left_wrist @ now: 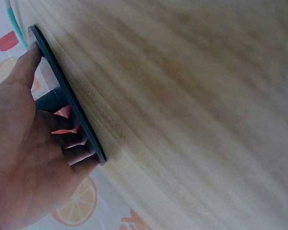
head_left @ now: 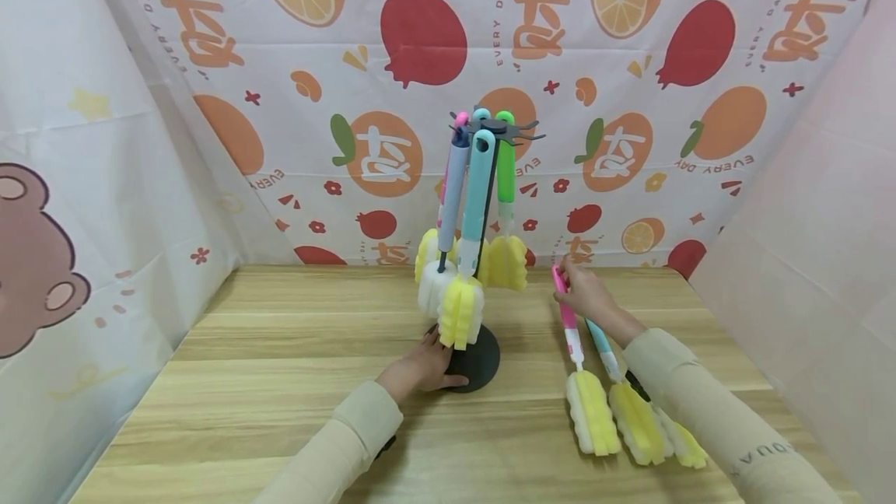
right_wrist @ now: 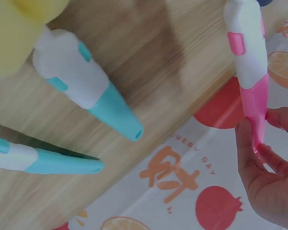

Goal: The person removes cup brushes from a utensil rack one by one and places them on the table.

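My left hand (head_left: 423, 364) rests on the round black base (head_left: 479, 360) of an upright stand, thumb and fingers spread over it; in the left wrist view the fingers (left_wrist: 69, 139) lie on the disc. Several bottle brushes with sponge heads hang from the hooked top (head_left: 497, 129) of the stand, among them a light-blue-handled one (head_left: 479, 185) and a green-handled one (head_left: 505, 169). To the right, my right hand (head_left: 588, 294) pinches the handle end of a pink bottle brush (right_wrist: 255, 98). Its yellow-and-white sponge head (head_left: 593, 411) is toward the near side.
Beside the pink brush lie two turquoise-handled bottle brushes (right_wrist: 116, 112), partly under the right forearm in the head view. A wooden table (head_left: 280, 379) runs back to a fruit-print cloth (head_left: 420, 37). Pale cloth hangs at both sides.
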A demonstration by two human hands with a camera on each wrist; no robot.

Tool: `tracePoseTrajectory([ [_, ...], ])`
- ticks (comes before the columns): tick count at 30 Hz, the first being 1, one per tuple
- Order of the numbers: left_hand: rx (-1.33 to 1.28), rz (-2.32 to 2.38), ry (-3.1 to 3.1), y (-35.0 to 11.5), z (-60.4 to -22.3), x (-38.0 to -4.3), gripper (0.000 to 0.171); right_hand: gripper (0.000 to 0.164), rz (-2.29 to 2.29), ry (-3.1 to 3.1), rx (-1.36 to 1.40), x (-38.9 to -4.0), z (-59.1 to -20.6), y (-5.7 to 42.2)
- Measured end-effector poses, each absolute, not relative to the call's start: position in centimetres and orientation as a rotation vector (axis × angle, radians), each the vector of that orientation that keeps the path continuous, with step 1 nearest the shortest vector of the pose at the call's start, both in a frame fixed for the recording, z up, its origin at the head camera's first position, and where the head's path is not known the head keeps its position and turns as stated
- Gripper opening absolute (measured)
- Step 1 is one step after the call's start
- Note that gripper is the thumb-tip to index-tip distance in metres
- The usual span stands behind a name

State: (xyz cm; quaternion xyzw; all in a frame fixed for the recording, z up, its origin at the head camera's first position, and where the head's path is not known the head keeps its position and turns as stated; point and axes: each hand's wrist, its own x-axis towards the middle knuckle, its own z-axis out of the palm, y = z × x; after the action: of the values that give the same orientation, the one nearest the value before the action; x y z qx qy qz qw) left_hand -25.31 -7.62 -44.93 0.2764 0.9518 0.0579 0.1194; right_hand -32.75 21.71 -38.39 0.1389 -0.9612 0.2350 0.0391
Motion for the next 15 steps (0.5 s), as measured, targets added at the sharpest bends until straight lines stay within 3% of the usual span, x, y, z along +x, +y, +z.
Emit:
tracePoseTrajectory([
  [15, 0.782, 0.136, 2.786, -7.6, -45.4, -25.6, 0.089, 0.036, 0.644, -3.046, 0.38, -33.4, -41.3, 21.7],
])
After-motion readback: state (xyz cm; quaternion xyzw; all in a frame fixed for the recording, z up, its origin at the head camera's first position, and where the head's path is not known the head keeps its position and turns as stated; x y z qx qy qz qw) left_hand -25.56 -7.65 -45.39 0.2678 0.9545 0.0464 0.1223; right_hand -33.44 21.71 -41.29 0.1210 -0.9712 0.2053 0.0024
